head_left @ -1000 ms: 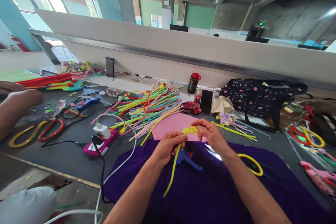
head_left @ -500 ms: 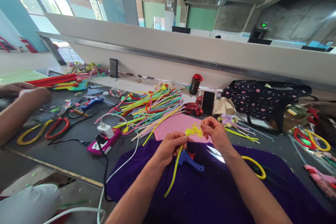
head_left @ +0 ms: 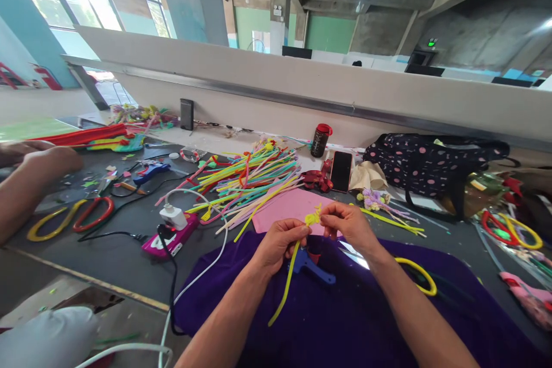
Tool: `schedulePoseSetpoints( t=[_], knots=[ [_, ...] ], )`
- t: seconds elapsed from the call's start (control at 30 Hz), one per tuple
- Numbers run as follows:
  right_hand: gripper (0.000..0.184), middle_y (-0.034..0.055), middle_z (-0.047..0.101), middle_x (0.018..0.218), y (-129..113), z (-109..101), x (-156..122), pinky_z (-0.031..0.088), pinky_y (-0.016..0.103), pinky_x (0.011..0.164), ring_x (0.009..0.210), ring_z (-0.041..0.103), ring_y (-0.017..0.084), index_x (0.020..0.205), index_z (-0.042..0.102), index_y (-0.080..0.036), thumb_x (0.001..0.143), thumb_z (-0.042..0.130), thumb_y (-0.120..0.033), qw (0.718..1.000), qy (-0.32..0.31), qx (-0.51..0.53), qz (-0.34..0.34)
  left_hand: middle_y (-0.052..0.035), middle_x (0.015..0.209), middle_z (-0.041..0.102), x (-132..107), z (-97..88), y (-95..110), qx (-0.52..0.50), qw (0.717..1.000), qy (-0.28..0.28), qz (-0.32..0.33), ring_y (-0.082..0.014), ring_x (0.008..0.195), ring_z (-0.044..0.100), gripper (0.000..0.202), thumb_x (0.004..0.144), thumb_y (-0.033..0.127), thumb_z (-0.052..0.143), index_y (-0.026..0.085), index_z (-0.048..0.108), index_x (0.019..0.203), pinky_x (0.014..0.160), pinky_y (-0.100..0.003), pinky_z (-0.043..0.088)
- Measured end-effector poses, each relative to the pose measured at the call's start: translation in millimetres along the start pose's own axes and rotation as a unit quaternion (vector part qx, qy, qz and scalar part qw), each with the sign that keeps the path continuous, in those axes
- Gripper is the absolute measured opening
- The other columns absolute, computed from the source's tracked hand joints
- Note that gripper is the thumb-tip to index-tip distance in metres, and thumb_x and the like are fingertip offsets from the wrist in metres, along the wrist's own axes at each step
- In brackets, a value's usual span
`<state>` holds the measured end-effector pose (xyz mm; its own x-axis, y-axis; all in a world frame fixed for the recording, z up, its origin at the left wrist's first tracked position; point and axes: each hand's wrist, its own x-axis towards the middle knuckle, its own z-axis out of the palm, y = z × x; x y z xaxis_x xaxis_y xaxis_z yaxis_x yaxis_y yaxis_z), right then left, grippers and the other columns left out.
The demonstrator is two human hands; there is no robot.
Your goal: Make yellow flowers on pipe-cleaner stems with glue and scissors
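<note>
My left hand (head_left: 287, 241) pinches a yellow pipe cleaner (head_left: 286, 284) that hangs down towards the lap. At its top, just above the fingertips, is a small looped yellow head (head_left: 311, 218). My right hand (head_left: 345, 224) is closed with its fingertips against that head's right side; whatever lies in the pinch is too small to make out. Small yellow pieces (head_left: 318, 207) show behind the fingers over a pink sheet (head_left: 271, 210). Below my hands a blue glue gun (head_left: 317, 269) rests on purple cloth (head_left: 345, 322), beside scissors with a yellow handle (head_left: 420, 276), partly under my right forearm.
A pile of coloured pipe cleaners (head_left: 250, 175) lies ahead. Behind are a phone (head_left: 341, 169), a dark bottle (head_left: 319, 141) and a dotted bag (head_left: 431, 167). On the left are a purple power strip (head_left: 166, 241) with cables, large scissors (head_left: 92, 214) and another person's arm (head_left: 34, 184).
My right hand has moved left and slightly down, from beside the yellow pieces to the looped head. My left hand stays nearly in place, holding the pipe cleaner.
</note>
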<state>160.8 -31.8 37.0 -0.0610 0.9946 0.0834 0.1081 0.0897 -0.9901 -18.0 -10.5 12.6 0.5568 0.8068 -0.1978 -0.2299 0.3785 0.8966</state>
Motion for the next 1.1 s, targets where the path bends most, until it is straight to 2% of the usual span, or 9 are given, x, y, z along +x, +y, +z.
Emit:
schedulePoseSetpoints(
  t=[0.13,0.33,0.4,0.5,0.63,1.1],
  knots=[
    [0.014,-0.0016,0.058,0.057,-1.2,-3.2,1.0,0.040,0.020,0.041,0.046,0.054,0.010,0.071,0.057,-0.016,0.071,0.059,-0.029,1.000,-0.021,0.015,0.005,0.0021,0.045,0.053,-0.2,-0.1,-2.7,0.017,1.000,-0.014,-0.011,-0.0018,0.030,0.034,0.021,0.063,0.032,0.066,0.012,0.061,0.066,0.031,-0.016,0.018],
    [0.018,0.0018,0.062,0.078,-1.8,-1.7,0.4,0.042,0.023,0.051,0.067,0.057,0.014,0.088,0.060,-0.020,0.071,0.061,-0.028,0.997,-0.022,0.058,-0.051,0.0015,0.042,0.050,-1.4,1.1,-2.5,0.041,0.997,-0.059,-0.029,-0.0026,0.032,0.035,0.020,0.064,0.031,0.065,0.010,0.064,0.066,0.034,-0.016,0.020],
    [0.017,0.0027,0.062,0.077,-1.9,-0.3,-0.1,0.042,0.024,0.054,0.070,0.056,0.015,0.085,0.063,-0.019,0.074,0.058,-0.031,0.997,-0.034,0.038,-0.056,0.0018,0.042,0.050,-1.6,1.6,-1.3,0.046,0.997,-0.059,-0.032,-0.0025,0.032,0.035,0.019,0.065,0.030,0.064,0.011,0.064,0.066,0.034,-0.016,0.019],
    [0.021,0.0027,0.061,0.074,-2.1,1.1,-1.1,0.041,0.025,0.055,0.065,0.053,0.014,0.076,0.066,-0.019,0.076,0.054,-0.035,0.996,-0.061,0.005,-0.062,0.0029,0.040,0.048,-1.6,2.4,-0.3,0.053,0.997,-0.053,-0.032,-0.0023,0.032,0.034,0.017,0.064,0.029,0.065,0.012,0.064,0.063,0.034,-0.016,0.018],
    [0.021,0.0017,0.059,0.073,-2.2,2.2,-2.5,0.039,0.025,0.055,0.058,0.048,0.012,0.077,0.068,-0.019,0.077,0.054,-0.035,0.994,-0.081,-0.008,-0.076,0.0033,0.039,0.047,-0.6,2.0,-1.8,0.050,0.996,-0.057,-0.037,-0.0026,0.032,0.034,0.016,0.062,0.028,0.066,0.012,0.062,0.062,0.034,-0.016,0.017],
    [0.021,0.0025,0.058,0.075,3.6,1.8,-1.4,0.037,0.024,0.053,0.059,0.047,0.012,0.076,0.067,-0.018,0.079,0.053,-0.033,0.989,-0.115,0.010,-0.089,0.0034,0.039,0.047,0.2,1.6,-2.5,0.046,0.996,-0.059,-0.037,-0.0025,0.032,0.034,0.015,0.065,0.027,0.064,0.012,0.063,0.064,0.033,-0.016,0.018]
  ],
)
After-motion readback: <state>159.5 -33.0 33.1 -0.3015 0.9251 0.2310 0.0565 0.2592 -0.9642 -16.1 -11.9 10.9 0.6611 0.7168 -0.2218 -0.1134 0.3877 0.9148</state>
